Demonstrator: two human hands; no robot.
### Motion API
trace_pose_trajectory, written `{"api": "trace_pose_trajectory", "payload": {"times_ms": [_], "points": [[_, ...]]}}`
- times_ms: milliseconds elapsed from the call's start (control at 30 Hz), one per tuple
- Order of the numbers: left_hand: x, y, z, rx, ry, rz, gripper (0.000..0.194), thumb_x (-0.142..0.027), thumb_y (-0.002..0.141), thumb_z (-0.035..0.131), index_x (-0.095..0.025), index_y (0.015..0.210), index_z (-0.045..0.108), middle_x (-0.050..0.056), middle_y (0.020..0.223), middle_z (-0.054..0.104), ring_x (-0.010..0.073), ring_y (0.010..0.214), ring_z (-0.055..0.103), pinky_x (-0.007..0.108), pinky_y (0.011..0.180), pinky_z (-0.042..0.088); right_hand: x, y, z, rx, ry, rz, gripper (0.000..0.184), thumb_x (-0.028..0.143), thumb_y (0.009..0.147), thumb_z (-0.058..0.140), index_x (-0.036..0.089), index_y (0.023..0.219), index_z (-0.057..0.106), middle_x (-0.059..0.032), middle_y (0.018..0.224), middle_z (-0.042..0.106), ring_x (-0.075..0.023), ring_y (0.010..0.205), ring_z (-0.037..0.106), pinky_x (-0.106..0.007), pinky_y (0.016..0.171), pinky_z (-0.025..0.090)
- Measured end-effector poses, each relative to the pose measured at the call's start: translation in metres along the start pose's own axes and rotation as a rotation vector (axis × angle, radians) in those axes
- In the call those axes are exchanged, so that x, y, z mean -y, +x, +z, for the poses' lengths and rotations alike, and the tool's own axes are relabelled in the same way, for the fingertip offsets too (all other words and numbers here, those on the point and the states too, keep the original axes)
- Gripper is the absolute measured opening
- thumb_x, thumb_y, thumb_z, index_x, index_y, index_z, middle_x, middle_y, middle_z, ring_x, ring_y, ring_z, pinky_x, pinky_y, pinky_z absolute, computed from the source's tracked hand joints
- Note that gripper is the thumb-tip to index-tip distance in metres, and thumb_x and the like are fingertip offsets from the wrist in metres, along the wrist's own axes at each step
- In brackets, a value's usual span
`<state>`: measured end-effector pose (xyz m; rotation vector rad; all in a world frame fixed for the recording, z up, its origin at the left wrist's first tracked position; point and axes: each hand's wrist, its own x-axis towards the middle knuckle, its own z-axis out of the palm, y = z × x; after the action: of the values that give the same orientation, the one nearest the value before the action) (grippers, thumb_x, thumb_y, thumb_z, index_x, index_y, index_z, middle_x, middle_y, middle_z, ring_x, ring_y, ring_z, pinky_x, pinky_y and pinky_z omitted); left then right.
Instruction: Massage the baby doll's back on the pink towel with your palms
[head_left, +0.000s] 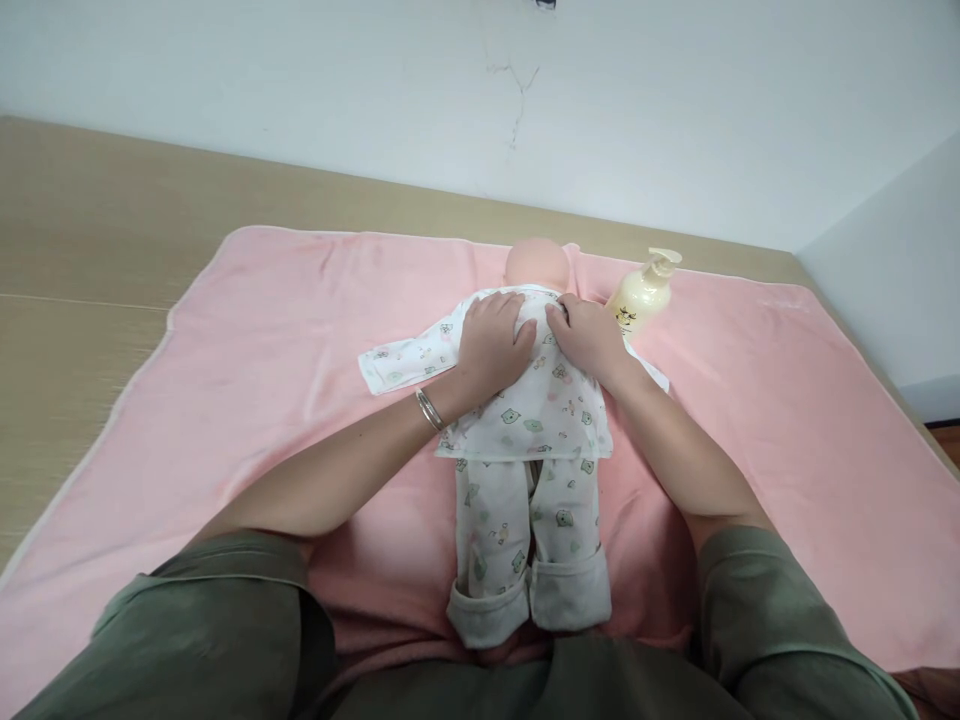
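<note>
A baby doll (537, 262) lies on a pink blanket (300, 330), its round bald head pointing away from me and its face not visible. It wears a white printed top (532, 410) and matching trousers (495, 530) with thick turned-up cuffs. My left hand (495, 340) rests spread on the left of the doll's upper body, over the cloth. On the other side, my right hand (589, 335) lies on the right shoulder area with its thumb toward the middle. Neither hand grips anything that I can see. One sleeve stretches out to the left; the other is partly behind my right arm.
A pale yellow pump bottle (643, 295) leans on the blanket just right of the doll's head. Beneath the blanket is a light wooden surface (90, 230). A white wall (337, 90) with cracks stands behind, and another wall rises at the right.
</note>
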<state>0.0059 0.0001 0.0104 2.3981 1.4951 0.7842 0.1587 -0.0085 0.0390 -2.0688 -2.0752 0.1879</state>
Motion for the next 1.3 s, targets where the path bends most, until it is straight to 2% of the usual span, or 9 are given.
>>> {"api": "trace_pose_trajectory", "payload": {"times_ms": [133,233,333,400,567,733,933,1100,1300], "points": [[0.002,0.000,0.002,0.011,-0.018,-0.048,0.050,-0.032,0.094,0.036,-0.008,0.134,0.054,0.014,0.142,0.057,0.0291,0.134,0.049,0.045,0.118,0.032,0.005,-0.009,-0.007,0.012,0.006,-0.076,0.041,0.035,0.100,0.027,0.014,0.107,0.063,-0.0161,0.110,0.071,-0.0316,0.103,0.065,-0.041,0.083,0.049],[0.003,-0.001,0.004,0.030,-0.017,-0.077,0.052,-0.032,0.094,0.035,-0.007,0.137,0.052,0.016,0.146,0.053,0.0309,0.138,0.045,0.050,0.120,0.029,0.009,-0.018,-0.012,-0.041,0.059,-0.157,0.041,0.031,0.098,0.033,0.012,0.123,0.059,-0.0166,0.132,0.064,-0.0320,0.121,0.059,-0.045,0.097,0.048],[0.004,-0.001,0.006,0.015,-0.002,-0.080,0.050,-0.032,0.095,0.034,-0.008,0.136,0.051,0.018,0.147,0.052,0.0324,0.139,0.045,0.054,0.119,0.030,0.012,-0.024,-0.006,-0.207,0.086,-0.200,0.048,0.029,0.096,0.037,0.009,0.138,0.049,-0.0165,0.153,0.046,-0.0306,0.144,0.039,-0.048,0.116,0.034],[0.005,-0.001,0.006,0.009,0.016,-0.076,0.050,-0.031,0.095,0.034,-0.008,0.136,0.050,0.019,0.146,0.052,0.0331,0.139,0.044,0.055,0.118,0.030,0.015,-0.025,0.004,-0.256,0.090,-0.203,0.051,0.028,0.097,0.036,0.006,0.142,0.046,-0.0173,0.155,0.042,-0.0301,0.149,0.030,-0.051,0.121,0.027],[0.006,0.000,0.006,0.003,0.007,-0.047,0.046,-0.028,0.094,0.035,-0.008,0.131,0.053,0.018,0.139,0.057,0.0324,0.134,0.049,0.051,0.116,0.034,0.018,-0.025,0.015,-0.173,0.126,-0.177,0.051,0.028,0.100,0.027,0.005,0.139,0.050,-0.0200,0.151,0.047,-0.0309,0.145,0.037,-0.053,0.120,0.029],[0.006,0.000,0.005,-0.020,-0.011,-0.032,0.045,-0.032,0.093,0.034,-0.011,0.126,0.056,0.017,0.134,0.061,0.0313,0.127,0.053,0.050,0.111,0.038,0.016,-0.024,0.008,-0.287,0.134,-0.172,0.048,0.028,0.098,0.033,0.012,0.142,0.047,-0.0161,0.157,0.040,-0.0286,0.150,0.029,-0.054,0.121,0.027],[0.005,0.001,0.002,-0.008,-0.019,-0.018,0.042,-0.029,0.092,0.033,-0.010,0.119,0.059,0.017,0.124,0.065,0.0309,0.116,0.057,0.047,0.106,0.041,0.018,-0.025,0.012,-0.145,0.122,-0.282,0.048,0.018,0.097,0.028,0.008,0.132,0.057,-0.0173,0.149,0.050,-0.0271,0.143,0.042,-0.049,0.120,0.032],[0.006,0.001,0.003,-0.008,-0.021,-0.004,0.040,-0.030,0.093,0.034,-0.012,0.119,0.059,0.015,0.123,0.065,0.0302,0.116,0.057,0.047,0.106,0.042,0.018,-0.028,0.009,-0.243,0.146,-0.288,0.048,0.017,0.095,0.031,0.013,0.137,0.053,-0.0144,0.156,0.042,-0.0258,0.149,0.033,-0.053,0.120,0.030],[0.009,0.004,0.006,-0.019,-0.004,0.002,0.041,-0.029,0.093,0.035,-0.013,0.122,0.058,0.015,0.130,0.063,0.0303,0.121,0.055,0.048,0.109,0.040,0.020,-0.025,0.017,-0.130,0.070,-0.273,0.049,0.017,0.097,0.029,0.008,0.139,0.052,-0.0174,0.151,0.048,-0.0295,0.145,0.040,-0.052,0.119,0.031]]}}
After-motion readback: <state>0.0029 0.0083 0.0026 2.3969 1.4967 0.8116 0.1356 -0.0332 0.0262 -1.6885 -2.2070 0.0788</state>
